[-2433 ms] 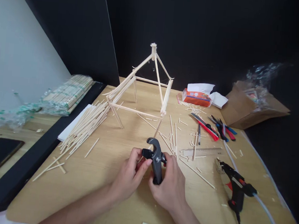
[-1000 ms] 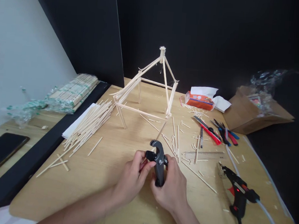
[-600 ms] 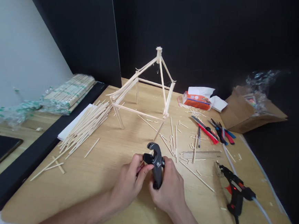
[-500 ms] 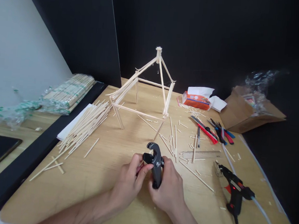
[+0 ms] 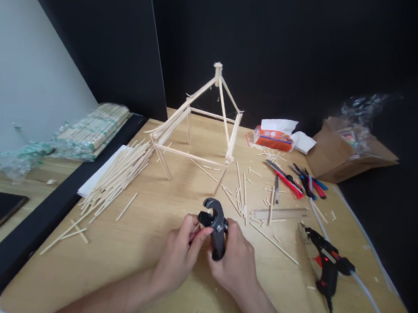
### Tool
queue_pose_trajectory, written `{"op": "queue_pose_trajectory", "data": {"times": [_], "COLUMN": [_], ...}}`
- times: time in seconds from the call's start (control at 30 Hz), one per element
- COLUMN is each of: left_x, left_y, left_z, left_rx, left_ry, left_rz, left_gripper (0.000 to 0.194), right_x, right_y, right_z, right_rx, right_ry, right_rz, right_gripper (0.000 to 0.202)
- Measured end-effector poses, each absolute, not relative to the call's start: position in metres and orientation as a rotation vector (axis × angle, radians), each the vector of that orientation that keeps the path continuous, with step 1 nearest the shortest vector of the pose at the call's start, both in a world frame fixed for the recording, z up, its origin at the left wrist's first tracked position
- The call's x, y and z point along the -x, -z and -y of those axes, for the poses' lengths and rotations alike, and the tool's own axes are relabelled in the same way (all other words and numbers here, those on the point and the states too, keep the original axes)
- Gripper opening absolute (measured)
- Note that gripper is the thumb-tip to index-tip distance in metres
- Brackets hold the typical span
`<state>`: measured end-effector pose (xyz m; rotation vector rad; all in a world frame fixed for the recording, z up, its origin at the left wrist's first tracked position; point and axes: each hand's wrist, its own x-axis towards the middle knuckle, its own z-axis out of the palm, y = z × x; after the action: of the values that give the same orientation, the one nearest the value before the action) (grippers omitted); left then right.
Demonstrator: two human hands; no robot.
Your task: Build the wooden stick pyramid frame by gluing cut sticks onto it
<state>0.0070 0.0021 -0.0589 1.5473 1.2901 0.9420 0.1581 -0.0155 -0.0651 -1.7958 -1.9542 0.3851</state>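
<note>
Between my hands is a black hand tool [image 5: 218, 232] with a curved, hooked jaw that looks like a pipe cutter's. My right hand [image 5: 236, 259] is wrapped around its body from the right side. From the left, my left hand [image 5: 182, 251] pinches the tool near its jaw with thumb and fingers; a small reddish part shows there, its kind unclear. Just beyond the tool stands a house-shaped frame of thin wooden sticks [image 5: 191, 154], with legs and a peaked top. Several loose wooden sticks [image 5: 242, 190] lie past my right hand.
A pile of sticks [image 5: 120, 178] lies left on white paper. Rightward are a hot glue gun [image 5: 330, 265] with its light on, a clear ruler [image 5: 280, 213], a red utility knife [image 5: 287, 179], pliers [image 5: 308, 181], a tissue pack [image 5: 273, 138] and a paper bag [image 5: 339, 159].
The whole view has shifted slightly. Both hands keep their hold on the black tool, and nothing on the table has visibly moved.
</note>
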Motion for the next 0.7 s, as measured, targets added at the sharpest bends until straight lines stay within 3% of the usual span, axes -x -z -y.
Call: {"op": "queue_pose_trajectory", "data": {"times": [0.27,0.43,0.57,0.7], "left_x": [-0.009,0.002,0.01,0.011], "left_y": [0.044,0.033,0.028,0.028], "left_z": [-0.023,-0.037,-0.046,-0.051], "left_rx": [-1.1,-0.844,-0.62,-0.403], "left_ry": [-0.902,-0.794,-0.912,-1.099], "left_rz": [-1.073,-0.948,-0.792,-0.651], "left_gripper": [0.022,0.027,0.017,0.01], "right_x": [-0.16,-0.175,-0.186,-0.181], "right_y": [0.055,0.041,0.038,0.042], "right_z": [0.009,0.009,0.008,0.008], "right_rx": [1.843,1.652,1.354,1.319], "right_ry": [-0.71,-1.062,-1.34,-1.365], "right_rz": [1.789,1.715,1.557,1.445], "right_gripper": [0.045,0.039,0.035,0.028]}}
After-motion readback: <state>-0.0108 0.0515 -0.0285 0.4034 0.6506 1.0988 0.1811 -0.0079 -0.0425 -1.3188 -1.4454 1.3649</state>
